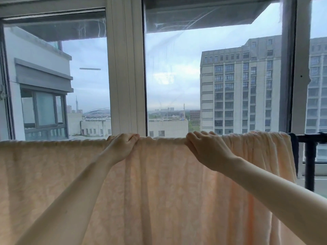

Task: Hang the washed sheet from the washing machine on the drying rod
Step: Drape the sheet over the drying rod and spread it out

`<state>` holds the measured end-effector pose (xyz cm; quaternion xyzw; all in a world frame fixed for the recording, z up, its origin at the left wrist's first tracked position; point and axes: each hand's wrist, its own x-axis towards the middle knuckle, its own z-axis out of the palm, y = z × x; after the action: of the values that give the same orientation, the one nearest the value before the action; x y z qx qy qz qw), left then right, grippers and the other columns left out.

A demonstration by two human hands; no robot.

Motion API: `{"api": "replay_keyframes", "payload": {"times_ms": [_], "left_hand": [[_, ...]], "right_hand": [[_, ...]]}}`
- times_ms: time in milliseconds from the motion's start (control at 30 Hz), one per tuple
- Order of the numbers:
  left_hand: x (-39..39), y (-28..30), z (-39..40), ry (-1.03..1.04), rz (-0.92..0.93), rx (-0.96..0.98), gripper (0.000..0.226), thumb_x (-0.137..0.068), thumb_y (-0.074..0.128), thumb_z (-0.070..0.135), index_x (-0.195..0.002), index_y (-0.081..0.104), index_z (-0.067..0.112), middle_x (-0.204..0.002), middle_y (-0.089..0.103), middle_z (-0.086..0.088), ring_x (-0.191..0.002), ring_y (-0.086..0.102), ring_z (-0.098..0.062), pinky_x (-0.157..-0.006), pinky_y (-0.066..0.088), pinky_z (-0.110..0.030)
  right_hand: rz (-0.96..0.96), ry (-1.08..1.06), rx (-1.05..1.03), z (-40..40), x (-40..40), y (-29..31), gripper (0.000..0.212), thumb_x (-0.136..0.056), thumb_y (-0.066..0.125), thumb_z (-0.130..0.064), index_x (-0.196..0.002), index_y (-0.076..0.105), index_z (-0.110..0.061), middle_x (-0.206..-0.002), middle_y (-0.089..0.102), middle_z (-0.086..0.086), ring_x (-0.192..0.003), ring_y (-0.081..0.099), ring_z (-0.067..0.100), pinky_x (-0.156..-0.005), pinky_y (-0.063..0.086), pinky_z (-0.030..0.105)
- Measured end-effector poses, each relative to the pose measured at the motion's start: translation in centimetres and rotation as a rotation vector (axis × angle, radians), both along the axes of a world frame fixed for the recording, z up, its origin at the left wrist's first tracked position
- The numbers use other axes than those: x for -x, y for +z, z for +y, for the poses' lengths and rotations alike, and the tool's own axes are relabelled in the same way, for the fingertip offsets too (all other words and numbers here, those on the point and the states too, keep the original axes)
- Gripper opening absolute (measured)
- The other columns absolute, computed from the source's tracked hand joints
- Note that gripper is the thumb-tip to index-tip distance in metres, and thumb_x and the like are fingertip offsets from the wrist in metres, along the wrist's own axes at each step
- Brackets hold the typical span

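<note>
A pale peach sheet [159, 183] hangs draped over the drying rod, filling the lower half of the view from the left edge to near the right. The black drying rod [311, 137] shows only at the right, where the sheet ends; elsewhere the cloth hides it. My left hand [122, 145] grips the sheet's top fold just left of centre, fingers curled over it. My right hand [207, 149] grips the top fold a little to the right, fingers hooked over the far side. The stretch of cloth between my hands is bunched in small gathers.
A large window with white frames [126, 68] stands right behind the rod, with buildings outside. A black upright post [309, 167] of the rack stands at the right, with a dark cloth strip [294, 149] hanging beside the sheet's edge.
</note>
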<state>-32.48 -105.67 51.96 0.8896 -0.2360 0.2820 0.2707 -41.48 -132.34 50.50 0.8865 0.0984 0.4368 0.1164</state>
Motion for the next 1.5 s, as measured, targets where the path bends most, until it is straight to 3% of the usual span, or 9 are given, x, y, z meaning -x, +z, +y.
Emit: {"api": "replay_keyframes", "payload": {"times_ms": [233,467,633,867,1067,1167,1367,1500], "left_hand": [[-0.3,-0.4,-0.6,0.031,-0.050,-0.043,0.043,-0.100,0.031,0.046,-0.119,0.064,0.028,-0.123,0.065,-0.002,-0.121,0.052,-0.025,-0.101,0.027,-0.035],[-0.2,-0.9,-0.9,0.087,-0.097,-0.051,0.042,-0.101,0.030,0.042,-0.117,0.064,0.025,-0.119,0.066,-0.007,-0.117,0.052,-0.027,-0.101,0.027,-0.037],[0.7,-2.6,-3.2,0.140,-0.339,0.015,0.037,-0.101,0.029,0.028,-0.112,0.062,0.016,-0.108,0.069,-0.006,-0.098,0.060,-0.030,-0.099,0.032,-0.043],[4.0,-3.4,-8.8,-0.001,-0.448,-0.044,0.040,-0.101,0.028,0.036,-0.107,0.062,0.017,-0.100,0.070,0.001,-0.093,0.064,-0.022,-0.110,0.029,-0.047],[7.9,-2.9,-16.3,-0.153,-0.464,-0.115,0.042,-0.098,0.027,0.045,-0.109,0.059,0.022,-0.100,0.067,0.006,-0.088,0.062,-0.020,-0.092,0.042,-0.038],[9.3,-2.6,-20.1,-0.170,-0.421,-0.124,0.044,-0.098,0.025,0.051,-0.115,0.056,0.026,-0.110,0.066,0.008,-0.095,0.061,-0.020,-0.092,0.042,-0.039],[11.1,-2.3,-25.2,-0.050,-0.367,-0.090,0.052,-0.094,0.016,0.056,-0.109,0.058,0.029,-0.106,0.065,0.010,-0.093,0.059,-0.021,-0.089,0.037,-0.038],[10.9,-2.1,-25.6,0.033,-0.296,-0.090,0.050,-0.094,0.018,0.055,-0.103,0.059,0.029,-0.102,0.066,0.010,-0.093,0.059,-0.024,-0.090,0.036,-0.039]], "right_hand": [[-0.064,-0.121,0.023,-4.2,2.3,-0.2,0.030,-0.102,0.032,-0.040,-0.100,0.055,-0.021,-0.084,0.065,-0.003,-0.073,0.061,0.020,-0.074,0.049,0.037],[-0.005,-0.191,0.059,-6.6,4.5,-1.1,0.046,-0.097,0.037,-0.036,-0.139,0.044,-0.017,-0.118,0.060,0.005,-0.109,0.056,0.028,-0.098,0.042,0.049],[-0.004,-0.176,0.097,-7.1,6.2,-1.5,0.048,-0.097,0.037,-0.028,-0.142,0.040,-0.012,-0.134,0.053,0.010,-0.124,0.049,0.030,-0.106,0.039,0.047],[0.006,-0.174,0.067,-8.7,8.2,-0.9,0.050,-0.100,0.028,-0.038,-0.137,0.046,-0.011,-0.127,0.057,0.007,-0.115,0.055,0.026,-0.103,0.041,0.046],[0.083,-0.201,0.083,-12.8,9.4,0.1,0.051,-0.099,0.023,-0.044,-0.126,0.052,-0.012,-0.113,0.061,0.003,-0.100,0.060,0.023,-0.090,0.048,0.045],[0.111,-0.154,0.116,-15.1,10.0,0.7,0.055,-0.097,0.017,-0.049,-0.123,0.051,-0.015,-0.108,0.059,0.001,-0.096,0.059,0.019,-0.085,0.051,0.040],[0.137,-0.071,0.177,-20.2,10.5,1.2,0.061,-0.094,0.013,-0.053,-0.138,0.036,-0.019,-0.113,0.059,0.006,-0.099,0.059,0.024,-0.084,0.051,0.041],[0.099,-0.087,0.210,-23.6,10.9,0.9,0.059,-0.095,0.021,-0.049,-0.135,0.044,-0.011,-0.107,0.062,0.008,-0.091,0.060,0.025,-0.080,0.051,0.037]]}}
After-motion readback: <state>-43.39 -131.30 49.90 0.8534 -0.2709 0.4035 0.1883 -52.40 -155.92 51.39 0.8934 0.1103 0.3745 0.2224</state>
